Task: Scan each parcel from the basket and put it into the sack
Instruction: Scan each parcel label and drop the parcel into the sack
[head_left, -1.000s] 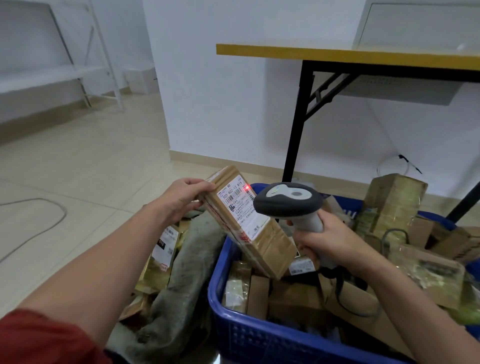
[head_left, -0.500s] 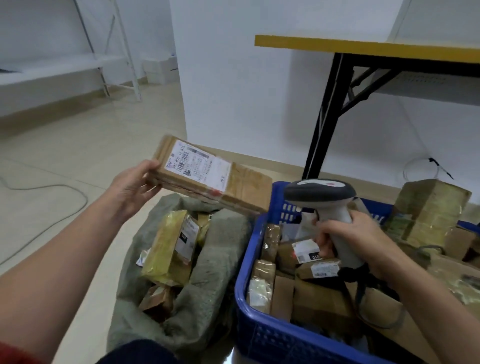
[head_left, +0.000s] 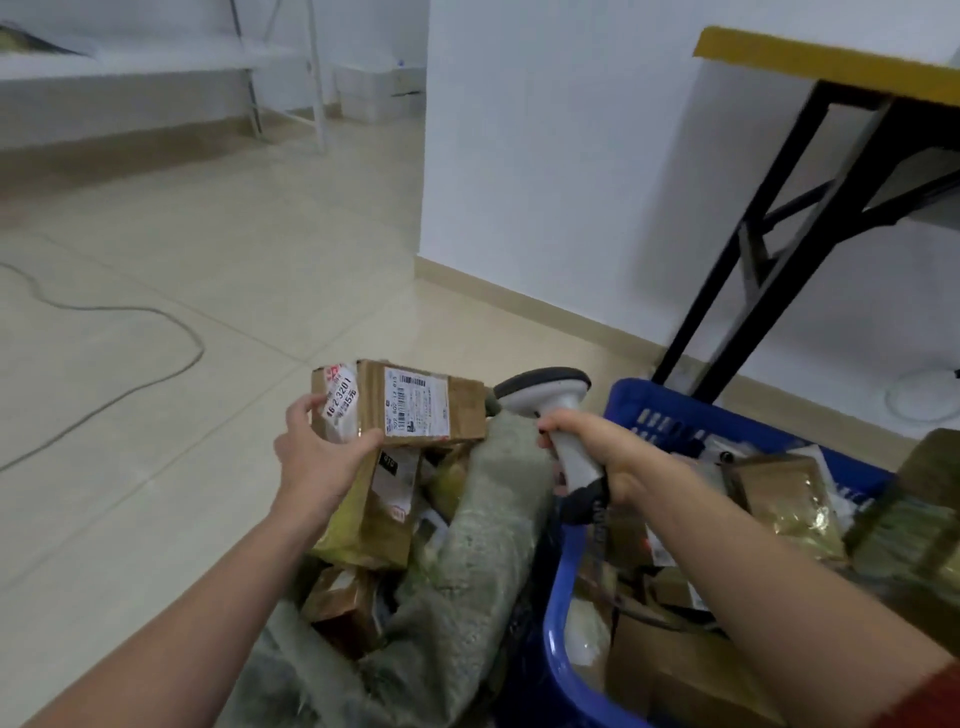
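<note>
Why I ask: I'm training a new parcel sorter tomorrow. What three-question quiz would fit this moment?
1. Multiple choice: what does the right hand grip? A) a parcel B) the scanner C) nothing
2. Fill in: from the person's side, the grey sack stands to the ____ of the blue basket.
3. True or false: the left hand holds its parcel above the basket.

Key: 1 B; 2 left; 3 false, it is above the sack.
</note>
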